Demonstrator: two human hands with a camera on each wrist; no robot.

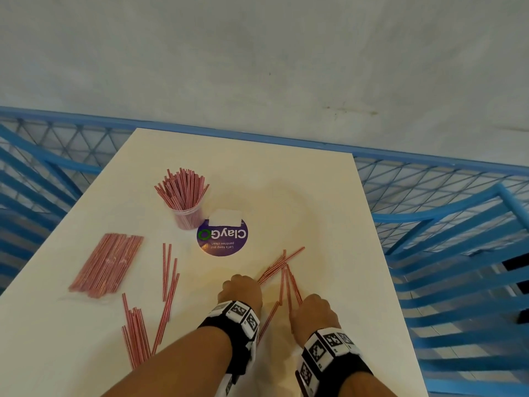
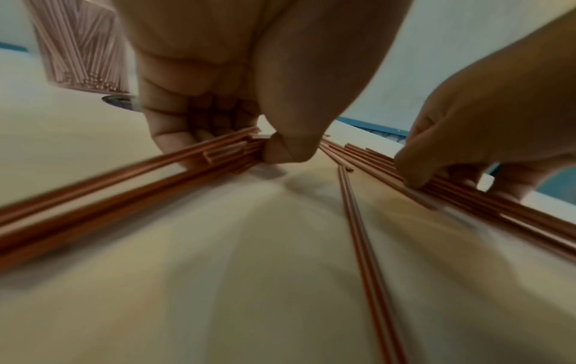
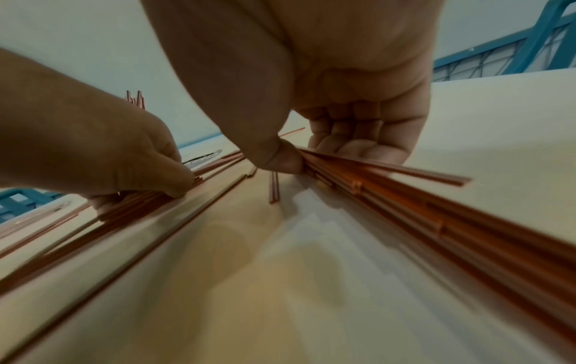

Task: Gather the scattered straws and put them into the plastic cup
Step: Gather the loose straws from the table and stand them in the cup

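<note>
Thin red-and-white striped straws [image 1: 279, 267] lie fanned out on the white table [image 1: 329, 213] just ahead of both hands. My left hand [image 1: 242, 287] pinches a bundle of straws [image 2: 215, 155] between thumb and curled fingers, low on the tabletop. My right hand [image 1: 312, 308] does the same with another bundle [image 3: 389, 187], thumb against curled fingers. The two hands [image 2: 243, 147] [image 3: 311, 157] sit side by side, a few single straws [image 2: 352, 204] lying between them. The clear plastic cup [image 1: 187, 216], holding many upright straws [image 1: 181, 190], stands farther back on the left.
A purple round sticker [image 1: 221, 237] lies next to the cup. A flat packet of straws [image 1: 107, 263] rests at the left, with more loose straws [image 1: 169, 285] and a small pile [image 1: 136, 333] nearer me. Blue metal railing [image 1: 443, 213] surrounds the table.
</note>
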